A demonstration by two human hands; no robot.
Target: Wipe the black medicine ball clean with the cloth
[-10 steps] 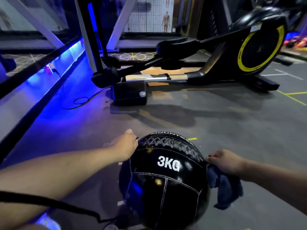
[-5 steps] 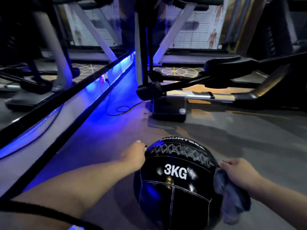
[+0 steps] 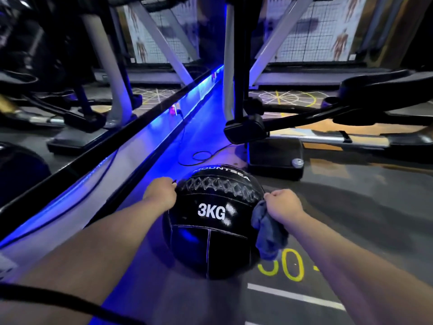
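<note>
The ball [image 3: 210,233] sits low in front of the person, between both forearms, over the grey floor [image 3: 351,219] near the blue-lit strip [image 3: 164,137]. Whether it rests on the floor or is held just off it cannot be told. Its "3KG" mark faces up toward the camera, with the laced seam across the top.

The left hand [image 3: 161,194] curls over the ball's upper left edge, fingers hooked at the end of the seam. This looks like a steadying hold, so that the round ball does not roll or turn away under pressure from the other side.

The right hand [image 3: 284,205] is closed round a bunched grey cloth [image 3: 269,233], knuckles up, at the ball's upper right edge. The cloth hangs down from the fist and lies against the ball's right side, which suits wiping that flank while the left hand braces the opposite one. The top face shows glare spots; how clean it is cannot be judged.

A machine base [image 3: 275,158] stands just beyond the ball, and a cable [image 3: 201,158] loops beside it.

No container shows here.
</note>
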